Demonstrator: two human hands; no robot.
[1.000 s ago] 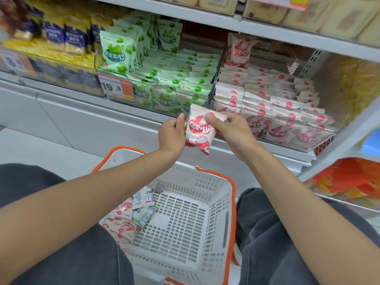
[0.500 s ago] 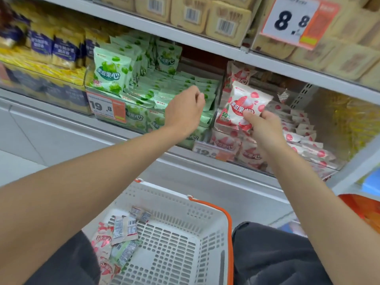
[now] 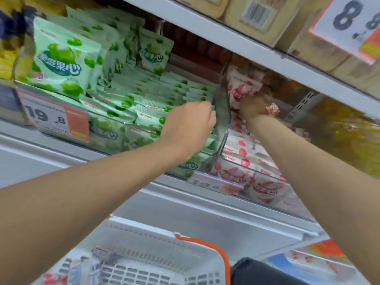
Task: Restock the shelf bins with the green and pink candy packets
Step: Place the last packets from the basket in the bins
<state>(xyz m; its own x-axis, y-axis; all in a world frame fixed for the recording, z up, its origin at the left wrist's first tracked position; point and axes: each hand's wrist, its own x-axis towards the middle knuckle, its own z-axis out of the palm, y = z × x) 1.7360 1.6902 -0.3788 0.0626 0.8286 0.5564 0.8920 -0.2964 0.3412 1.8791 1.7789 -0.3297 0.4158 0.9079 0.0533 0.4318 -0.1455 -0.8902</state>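
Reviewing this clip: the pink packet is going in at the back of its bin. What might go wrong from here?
1. The right hand is blurred and holds the pink packet upright at the back of the pink bin. Let go there, it may topple onto the flat pink packets.
2. The left hand is close beside the clear divider. A push could shift it or disturb the green packets.

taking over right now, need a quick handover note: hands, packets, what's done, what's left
Left hand: fingers curled at the right edge of the green candy packets in their clear plastic bin; grip unclear.
Right hand: blurred, holds a pink-and-white candy packet upright at the back of the clear pink bin.
Done: both bins well filled.
Left: seat this packet, then shelve the loose packets lying in the white plastic basket with the orange handle.
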